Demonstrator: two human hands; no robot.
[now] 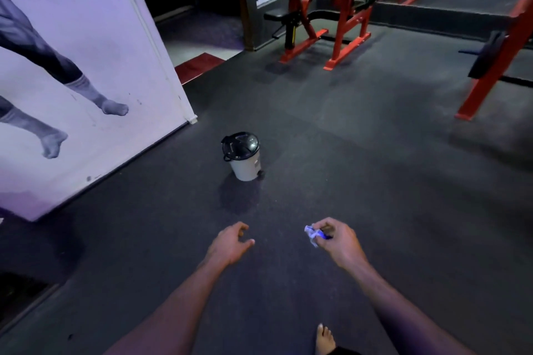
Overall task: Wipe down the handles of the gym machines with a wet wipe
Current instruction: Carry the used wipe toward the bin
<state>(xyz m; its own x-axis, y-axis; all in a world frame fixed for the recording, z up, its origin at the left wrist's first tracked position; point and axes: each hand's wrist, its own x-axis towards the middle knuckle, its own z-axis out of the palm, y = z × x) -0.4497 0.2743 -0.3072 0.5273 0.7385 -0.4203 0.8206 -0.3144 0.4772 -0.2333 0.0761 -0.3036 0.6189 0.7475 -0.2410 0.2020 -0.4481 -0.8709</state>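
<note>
My right hand pinches a crumpled white wet wipe between thumb and fingers, held out over the dark rubber floor. My left hand hangs beside it with loosely curled fingers and holds nothing. A small white bin with a black lid stands on the floor ahead of both hands, a little to the left. A red-framed gym machine with black pads stands at the back.
A large white wall poster runs along the left. Another red machine frame with a black weight plate leans in at the right edge. My bare foot shows at the bottom. Dark rubber floor stretches between.
</note>
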